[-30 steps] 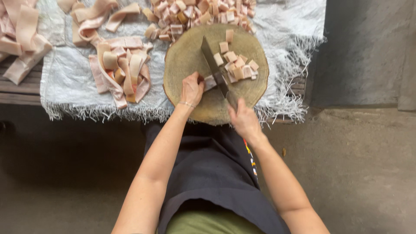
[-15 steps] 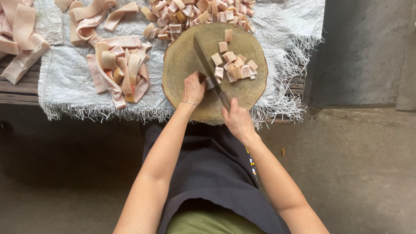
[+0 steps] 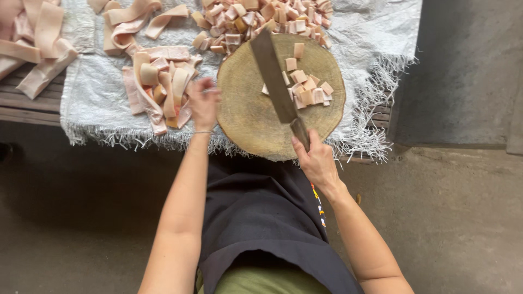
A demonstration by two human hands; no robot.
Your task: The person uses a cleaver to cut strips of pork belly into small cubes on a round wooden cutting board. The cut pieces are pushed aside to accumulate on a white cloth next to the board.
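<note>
1. While gripping the cleaver [image 3: 275, 76], the right hand [image 3: 315, 160] lays its long dark blade across the round chopping block [image 3: 245, 117].
2. Left of the block, the left hand [image 3: 204, 102] reaches pale pink pork strips [image 3: 158, 87], fingers loosely curled; grasp unclear.
3. Pink cubes [image 3: 305, 90] sit on the block's right side.

- The round chopping block [image 3: 248, 117] just past the right hand's fingers [image 3: 301, 149] is raw wood, matt and rough, its face scored all over with fine cuts.
- The cleaver [image 3: 274, 76] rising from those fingers has a dull grey metal blade, no shine, and a dark handle.
- The cut cubes [image 3: 308, 92] beside the blade look moist and soft, pale pink with tan rind.
- The long strips [image 3: 158, 81] at the left hand's fingers [image 3: 202, 90] are smooth, limp and slightly glossy.
- The sheet [image 3: 92, 103] beneath is woven plastic sacking, whitish, with frayed edges.
- The tabletop [image 3: 27, 106] left of it is weathered wooden slats.
- The apron [image 3: 256, 212] is dark matt cloth.
- The floor [image 3: 463, 218] is rough grey concrete.
</note>
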